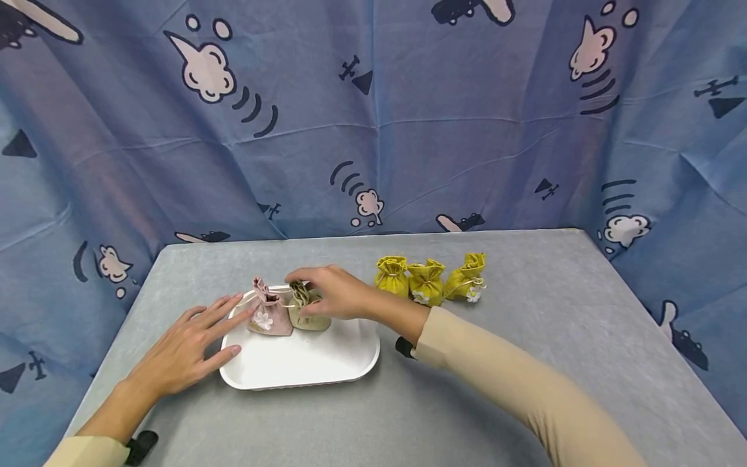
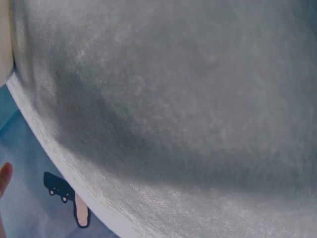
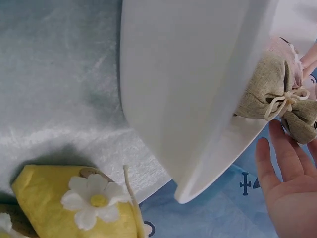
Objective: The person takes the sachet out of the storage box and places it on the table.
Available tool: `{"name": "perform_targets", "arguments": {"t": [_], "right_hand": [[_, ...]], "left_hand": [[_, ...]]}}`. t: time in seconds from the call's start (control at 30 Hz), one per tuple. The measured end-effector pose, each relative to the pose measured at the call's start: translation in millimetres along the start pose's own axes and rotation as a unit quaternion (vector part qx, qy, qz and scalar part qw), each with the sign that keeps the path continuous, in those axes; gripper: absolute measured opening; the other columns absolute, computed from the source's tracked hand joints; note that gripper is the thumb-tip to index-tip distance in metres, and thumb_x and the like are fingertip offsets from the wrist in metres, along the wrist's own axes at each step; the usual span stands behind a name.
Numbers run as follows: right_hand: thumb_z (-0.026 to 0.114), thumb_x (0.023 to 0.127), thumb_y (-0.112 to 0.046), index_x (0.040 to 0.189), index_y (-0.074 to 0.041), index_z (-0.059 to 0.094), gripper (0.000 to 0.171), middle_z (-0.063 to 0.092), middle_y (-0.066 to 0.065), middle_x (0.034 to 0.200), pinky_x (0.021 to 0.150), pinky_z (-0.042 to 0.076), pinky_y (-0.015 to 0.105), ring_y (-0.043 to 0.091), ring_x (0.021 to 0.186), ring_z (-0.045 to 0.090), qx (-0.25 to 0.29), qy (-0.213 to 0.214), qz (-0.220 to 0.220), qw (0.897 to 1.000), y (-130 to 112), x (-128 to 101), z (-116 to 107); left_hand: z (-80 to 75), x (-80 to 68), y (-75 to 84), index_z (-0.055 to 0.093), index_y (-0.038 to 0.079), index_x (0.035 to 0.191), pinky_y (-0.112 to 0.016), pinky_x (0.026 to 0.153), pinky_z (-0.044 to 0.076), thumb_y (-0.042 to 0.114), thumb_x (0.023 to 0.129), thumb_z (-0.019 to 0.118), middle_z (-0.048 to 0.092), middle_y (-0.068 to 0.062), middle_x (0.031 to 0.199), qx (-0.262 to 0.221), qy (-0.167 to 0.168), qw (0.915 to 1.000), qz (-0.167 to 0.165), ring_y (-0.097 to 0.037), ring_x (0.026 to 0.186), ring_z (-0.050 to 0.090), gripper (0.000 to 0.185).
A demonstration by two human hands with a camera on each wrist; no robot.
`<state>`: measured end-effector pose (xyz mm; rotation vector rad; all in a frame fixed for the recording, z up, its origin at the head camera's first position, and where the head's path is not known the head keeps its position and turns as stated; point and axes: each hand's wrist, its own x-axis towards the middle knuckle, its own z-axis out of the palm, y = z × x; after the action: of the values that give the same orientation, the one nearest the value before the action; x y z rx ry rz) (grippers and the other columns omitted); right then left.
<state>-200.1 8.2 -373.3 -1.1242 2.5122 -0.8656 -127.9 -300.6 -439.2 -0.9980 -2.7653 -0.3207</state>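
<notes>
and here the green bag (image 1: 312,321) is held by the right hand (image 1: 341,293), its gathered neck caught between thumb and forefinger, the other fingers reaching in beside it! the bag is placed upright on the white tray (image 1: 300,366), toward the far rim, with its body set right against the pink bag (image 1: 275,320) on its left. a pale cord (image 3: 280,104) is seen tied in a bow round the green neck, as caught from the right wrist.

over on the left, the tray's end is covered by the left hand (image 1: 189,344), which is held open, palm down, fingers stretched and spread. its fingertips are brought right up to the pink bag; whether cloth is actually touched cannot be told. a white flower (image 1: 262,320) is worn on the pink front.

and just past the right forearm, three yellow bags (image 1: 426,283) are lined up on the grey table (image 1: 543,305), off the tray, two of them trimmed with white flowers in the head view. both arms are covered by beige sleeves (image 1: 508,373), and the whole scene is backed by a blue patterned curtain (image 1: 443,78).
</notes>
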Motion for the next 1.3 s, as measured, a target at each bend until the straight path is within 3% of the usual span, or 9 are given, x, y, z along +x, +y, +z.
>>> {"name": "perform_targets", "arguments": {"t": [0.47,0.8,1.03,1.3], "right_hand": [[0.079,0.086,-0.013,0.136,-0.010,0.059,0.054,0.062,0.003,0.135,0.104,0.043,0.026,0.018,0.123,0.058,-0.036,-0.023,-0.011,0.999,-6.8,4.3,1.1],[0.078,0.086,-0.010,0.127,-0.009,0.066,0.043,0.072,0.003,0.117,0.089,0.049,0.023,0.012,0.099,0.066,-0.024,0.014,-0.017,0.999,-3.8,3.3,3.0],[0.078,0.085,-0.005,0.123,-0.006,0.068,0.039,0.074,0.006,0.112,0.085,0.051,0.021,0.014,0.100,0.070,0.013,0.039,-0.027,0.999,-0.2,1.4,3.3],[0.079,0.085,-0.006,0.121,-0.005,0.069,0.037,0.074,0.007,0.110,0.082,0.051,0.020,0.013,0.097,0.071,0.016,0.048,-0.036,0.998,1.3,-2.1,1.3]], "left_hand": [[1.6,-1.0,-0.4,0.042,0.027,0.153,-0.058,0.100,0.036,0.040,0.092,0.068,0.036,-0.005,0.159,-0.001,0.001,1.0000,-0.003,-0.036,0.135,0.045,0.068],[1.3,-1.0,-0.6,0.042,0.028,0.153,-0.058,0.100,0.037,0.040,0.091,0.068,0.037,-0.006,0.159,0.000,0.000,1.0000,-0.004,-0.037,0.136,0.045,0.069],[-0.7,0.2,-0.6,0.042,0.028,0.153,-0.058,0.100,0.036,0.041,0.091,0.068,0.037,-0.006,0.158,0.001,-0.005,0.9999,-0.011,-0.037,0.135,0.045,0.069],[-0.5,-0.3,0.9,0.041,0.028,0.154,-0.059,0.099,0.037,0.041,0.091,0.067,0.039,-0.008,0.157,0.004,-0.012,0.9999,-0.012,-0.037,0.135,0.045,0.069]]}}
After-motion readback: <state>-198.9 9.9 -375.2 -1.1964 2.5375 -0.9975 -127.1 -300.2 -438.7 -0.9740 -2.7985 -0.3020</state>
